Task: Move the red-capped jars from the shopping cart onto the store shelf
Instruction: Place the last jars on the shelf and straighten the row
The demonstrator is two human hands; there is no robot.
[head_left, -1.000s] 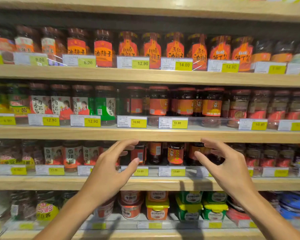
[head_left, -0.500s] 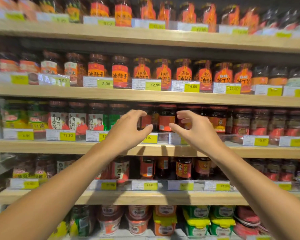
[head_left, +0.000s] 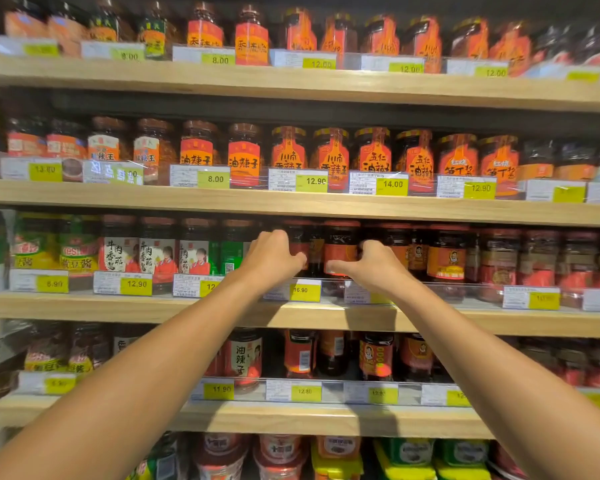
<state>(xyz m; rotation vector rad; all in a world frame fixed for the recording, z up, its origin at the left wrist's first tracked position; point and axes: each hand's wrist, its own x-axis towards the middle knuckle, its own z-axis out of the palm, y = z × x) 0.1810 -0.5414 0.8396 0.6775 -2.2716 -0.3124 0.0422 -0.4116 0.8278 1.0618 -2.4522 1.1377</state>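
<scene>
Red-capped jars point(head_left: 340, 249) are seen in the head view on the third wooden shelf point(head_left: 302, 315) from the top, behind a clear rail with yellow price tags point(head_left: 305, 290).

Left hand point(head_left: 271, 259): reached over the rail, fingers curled, thumb tip laid against a dark jar point(head_left: 297, 244) just left of the orange-labelled one. Whether that jar is actually gripped cannot be told; the fingers are hidden behind the knuckles.

Right hand point(head_left: 374, 266): thumb is pressed on the lower front of the orange-labelled jar, fingers curled round its right side. Jar appears held, upright, standing in the row. Contact of its base with the shelf is hidden by the rail.

Both forearms are extended up from the bottom corners, the hands close together with only the orange-labelled jar between them.

Neighbouring rows: more red-capped jars to the right, white-labelled jars point(head_left: 155, 251) and green-and-yellow jars point(head_left: 58, 247) to the left. Edges of the view are blurred. No cart is in view.
</scene>
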